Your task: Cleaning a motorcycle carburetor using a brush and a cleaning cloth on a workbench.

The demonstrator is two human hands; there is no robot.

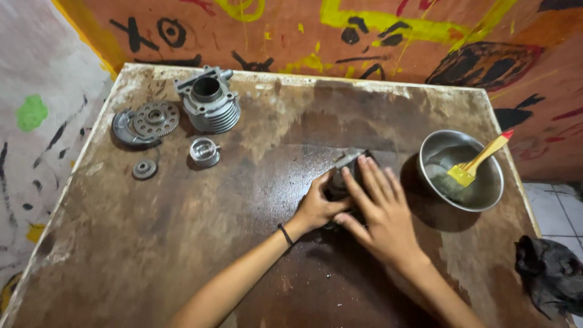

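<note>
We see our own two bare forearms and hands coming up from the lower edge of the brown wooden table (pixel 182 243). No sleeves are visible on either arm. Our left hand (pixel 316 206) has a thin black band around its wrist. Our right hand (pixel 379 209) wears no band, ring or glove, and its short, plain fingernails show.

The worktop (pixel 182 243) is a worn brown board, stained, with pale scuffed patches along its edges and corners. Behind its far edge stands an orange wall (pixel 291 30) daubed with black, yellow and red marks. A pale wall (pixel 36 109) with green and black spots flanks the left edge. White floor tiles (pixel 562 209) show beyond the right edge.
</note>
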